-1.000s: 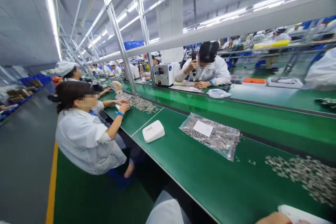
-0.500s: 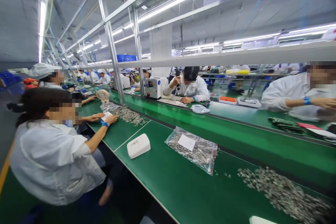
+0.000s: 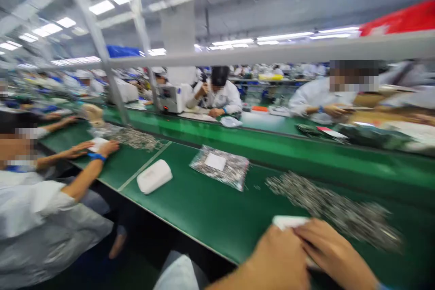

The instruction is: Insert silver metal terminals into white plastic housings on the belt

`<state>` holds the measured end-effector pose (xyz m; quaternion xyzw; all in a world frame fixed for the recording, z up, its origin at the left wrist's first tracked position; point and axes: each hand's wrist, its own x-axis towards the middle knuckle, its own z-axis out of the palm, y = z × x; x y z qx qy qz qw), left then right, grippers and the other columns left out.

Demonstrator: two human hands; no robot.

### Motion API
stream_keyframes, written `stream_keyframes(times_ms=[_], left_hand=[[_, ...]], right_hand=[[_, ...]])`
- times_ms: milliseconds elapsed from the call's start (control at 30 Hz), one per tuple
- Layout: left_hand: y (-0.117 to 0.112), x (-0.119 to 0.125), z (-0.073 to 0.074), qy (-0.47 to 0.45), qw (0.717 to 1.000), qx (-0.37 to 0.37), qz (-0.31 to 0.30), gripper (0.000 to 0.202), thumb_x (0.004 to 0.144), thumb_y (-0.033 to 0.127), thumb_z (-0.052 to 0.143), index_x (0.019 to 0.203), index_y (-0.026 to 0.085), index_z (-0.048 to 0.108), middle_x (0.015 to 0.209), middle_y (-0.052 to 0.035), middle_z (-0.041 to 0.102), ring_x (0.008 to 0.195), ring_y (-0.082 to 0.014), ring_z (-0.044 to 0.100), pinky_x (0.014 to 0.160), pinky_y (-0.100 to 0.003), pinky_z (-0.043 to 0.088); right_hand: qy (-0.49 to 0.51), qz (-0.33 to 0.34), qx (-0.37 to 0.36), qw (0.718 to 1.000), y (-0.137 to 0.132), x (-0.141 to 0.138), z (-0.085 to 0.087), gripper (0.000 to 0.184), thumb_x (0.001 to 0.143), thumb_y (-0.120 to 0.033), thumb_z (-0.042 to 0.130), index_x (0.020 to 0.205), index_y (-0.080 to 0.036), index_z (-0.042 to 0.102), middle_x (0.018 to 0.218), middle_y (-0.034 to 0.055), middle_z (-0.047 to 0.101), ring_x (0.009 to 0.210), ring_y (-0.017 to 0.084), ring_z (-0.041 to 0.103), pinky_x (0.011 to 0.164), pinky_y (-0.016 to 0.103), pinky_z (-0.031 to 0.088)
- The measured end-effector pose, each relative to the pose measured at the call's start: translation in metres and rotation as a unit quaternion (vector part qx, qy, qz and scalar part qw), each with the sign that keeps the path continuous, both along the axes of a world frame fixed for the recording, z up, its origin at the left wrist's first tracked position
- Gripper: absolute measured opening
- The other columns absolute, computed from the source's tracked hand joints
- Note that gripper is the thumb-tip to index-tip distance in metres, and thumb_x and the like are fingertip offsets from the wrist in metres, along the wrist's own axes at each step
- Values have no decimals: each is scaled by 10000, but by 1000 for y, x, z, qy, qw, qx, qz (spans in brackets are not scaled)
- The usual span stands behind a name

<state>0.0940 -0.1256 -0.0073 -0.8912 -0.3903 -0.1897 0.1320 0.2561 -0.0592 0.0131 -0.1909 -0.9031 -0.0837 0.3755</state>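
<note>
At the lower right of the head view, my left hand [image 3: 280, 253] is closed around a white plastic case [image 3: 288, 222], whose far edge shows beyond the knuckles. My right hand [image 3: 335, 251] meets it from the right, with bent fingers pressed together over the case. What those fingers pinch, if anything, is hidden and smeared by motion. Just beyond both hands spreads a pile of small metal parts [image 3: 333, 204]. Another white plastic case [image 3: 154, 176] lies on the green bench [image 3: 204, 208] to the left.
A clear bag of metal parts [image 3: 220, 166] with a white label lies mid-bench. At left a co-worker [image 3: 44, 231] handles a white piece beside another metal pile [image 3: 136, 138]. Across the green belt [image 3: 272, 152] sit more co-workers, near a white machine [image 3: 171, 99]. A shelf rail [image 3: 238, 54] crosses above.
The view has swung right and downward. Both my hands have come into sight at the white case, which earlier showed only a corner at the bottom edge.
</note>
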Motion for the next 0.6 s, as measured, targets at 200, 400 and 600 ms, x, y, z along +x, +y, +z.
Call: stream_keyframes(times_ms=[200,400,600], left_hand=[[-9,-11,8,-49,997,-38,36,361,929,343,559,1176,83,603,1149,-126,605,1158,-253,503,943,-396,383],[-12,-11,8,-38,998,-35,33,342,924,348,571,1157,100,606,1194,-127,589,1230,-254,469,1028,-389,339],[-10,-11,8,-39,998,-38,28,331,939,341,552,1152,93,604,1137,-117,600,1209,-258,479,1018,-396,337]], right_hand=[[-28,-56,-95,994,-1,0,4,167,939,-181,563,839,-206,695,809,59,707,799,198,635,756,376,511],[-10,-20,-102,995,-5,-4,9,118,904,-115,612,838,-195,669,837,40,712,828,191,628,774,372,494],[-25,-9,-99,995,-4,-3,10,133,906,-105,605,848,-201,676,847,41,718,831,190,623,781,373,499]])
